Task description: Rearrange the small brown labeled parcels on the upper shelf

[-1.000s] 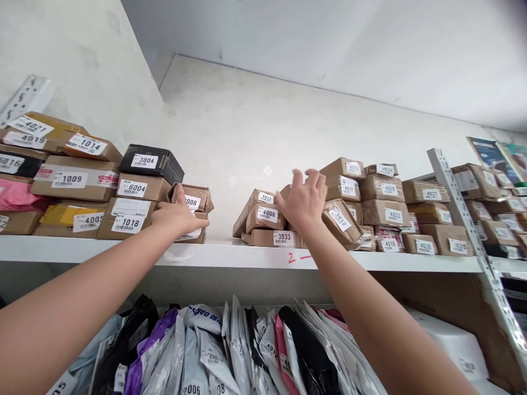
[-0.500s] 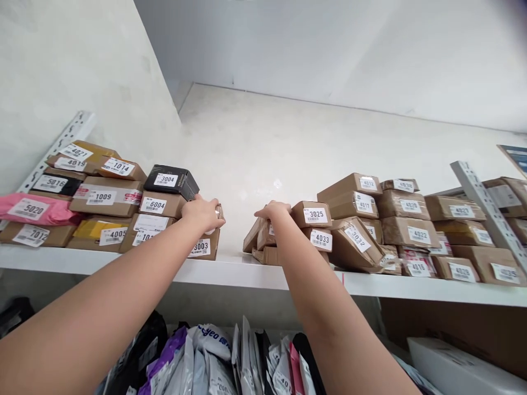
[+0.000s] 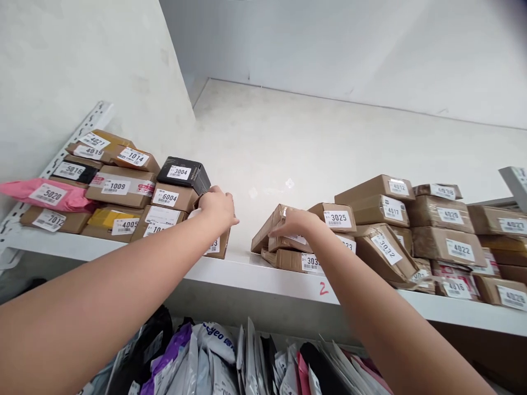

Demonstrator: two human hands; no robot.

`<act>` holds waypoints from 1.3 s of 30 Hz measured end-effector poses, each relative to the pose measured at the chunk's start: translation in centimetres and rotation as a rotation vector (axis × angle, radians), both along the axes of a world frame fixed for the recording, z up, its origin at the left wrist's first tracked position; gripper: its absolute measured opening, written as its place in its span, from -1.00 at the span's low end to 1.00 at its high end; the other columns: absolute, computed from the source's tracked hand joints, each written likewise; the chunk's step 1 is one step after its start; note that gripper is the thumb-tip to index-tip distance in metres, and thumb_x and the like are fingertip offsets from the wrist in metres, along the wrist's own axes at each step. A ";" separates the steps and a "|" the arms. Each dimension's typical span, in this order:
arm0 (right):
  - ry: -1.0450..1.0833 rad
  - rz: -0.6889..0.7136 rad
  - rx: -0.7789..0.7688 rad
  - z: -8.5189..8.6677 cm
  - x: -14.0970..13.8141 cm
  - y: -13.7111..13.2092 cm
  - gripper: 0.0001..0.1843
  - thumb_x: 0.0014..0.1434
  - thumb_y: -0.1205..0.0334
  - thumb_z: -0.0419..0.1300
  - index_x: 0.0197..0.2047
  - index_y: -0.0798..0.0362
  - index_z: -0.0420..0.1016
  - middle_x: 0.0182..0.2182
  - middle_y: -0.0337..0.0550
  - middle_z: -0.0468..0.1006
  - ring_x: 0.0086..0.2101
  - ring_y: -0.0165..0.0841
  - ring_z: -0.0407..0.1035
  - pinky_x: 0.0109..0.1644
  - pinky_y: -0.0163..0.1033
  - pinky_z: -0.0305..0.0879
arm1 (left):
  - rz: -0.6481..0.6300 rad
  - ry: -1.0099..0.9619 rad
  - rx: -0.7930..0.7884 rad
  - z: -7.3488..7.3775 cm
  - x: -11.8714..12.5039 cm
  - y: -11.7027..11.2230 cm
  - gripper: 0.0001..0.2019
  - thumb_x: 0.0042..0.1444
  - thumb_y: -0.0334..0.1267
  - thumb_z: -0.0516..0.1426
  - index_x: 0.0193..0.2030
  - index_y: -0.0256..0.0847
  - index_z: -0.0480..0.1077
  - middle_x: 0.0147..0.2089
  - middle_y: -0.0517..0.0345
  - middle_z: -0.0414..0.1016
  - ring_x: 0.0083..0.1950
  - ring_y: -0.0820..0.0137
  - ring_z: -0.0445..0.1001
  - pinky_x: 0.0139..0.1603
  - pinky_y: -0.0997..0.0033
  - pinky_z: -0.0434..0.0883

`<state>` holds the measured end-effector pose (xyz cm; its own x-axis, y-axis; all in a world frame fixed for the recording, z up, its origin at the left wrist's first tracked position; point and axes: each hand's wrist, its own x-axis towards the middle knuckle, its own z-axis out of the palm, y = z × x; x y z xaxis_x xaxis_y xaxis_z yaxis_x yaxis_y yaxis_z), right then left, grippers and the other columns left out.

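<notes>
Fingers of my right hand [image 3: 302, 222] curl over a small brown, tape-wrapped cardboard box [image 3: 283, 242] just below and right of frame centre; whether they grip it I cannot tell. My left hand [image 3: 216, 209], left of centre, covers part of a white-labelled brown cardboard box [image 3: 223, 241], its hold hidden from me. I judge the tape-wrapped one light, stiff, slightly slick: best held by opposite sides.
</notes>
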<state>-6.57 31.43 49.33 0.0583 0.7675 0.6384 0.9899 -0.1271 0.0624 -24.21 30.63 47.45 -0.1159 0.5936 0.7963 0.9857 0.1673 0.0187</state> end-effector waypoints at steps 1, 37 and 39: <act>-0.026 0.019 -0.020 -0.2 0.1 -0.3 -0.23 -0.10 -0.15 0.31 0.12 0.08 0.34 0.01 0.07 0.50 -0.01 -0.04 0.40 -0.12 -0.08 0.35 | -0.020 0.046 0.053 -0.3 0.4 -0.2 -0.23 0.08 0.17 0.11 0.31 -0.28 0.13 0.28 -0.44 0.13 -0.03 -0.05 0.49 -0.18 0.14 0.45; 0.107 0.643 0.823 4.9 -13.3 4.1 -0.35 -0.14 0.02 0.36 0.05 -0.03 0.40 0.02 -0.05 0.49 0.02 -0.03 0.24 0.07 0.02 0.22 | -0.446 -0.200 0.605 -7.7 -13.7 -8.7 -0.74 0.07 0.05 0.00 -0.32 -0.02 0.39 -0.13 0.30 0.50 -0.13 0.28 0.43 -0.23 0.31 0.25; 0.051 0.645 0.687 5.2 -14.6 4.9 -0.36 -0.12 -0.01 0.36 0.05 -0.02 0.40 0.02 -0.03 0.49 0.03 0.00 0.23 0.05 0.02 0.24 | -0.418 -0.195 0.579 -8.9 -14.7 -8.6 -0.76 0.09 0.03 -0.01 -0.30 0.01 0.39 -0.13 0.34 0.50 -0.15 0.29 0.44 -0.22 0.31 0.26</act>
<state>-21.16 36.36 54.57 -0.2057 0.1176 0.9715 0.8815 0.4535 0.1318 -38.94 21.99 38.59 -0.1436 0.1100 0.9835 0.9347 -0.3113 0.1713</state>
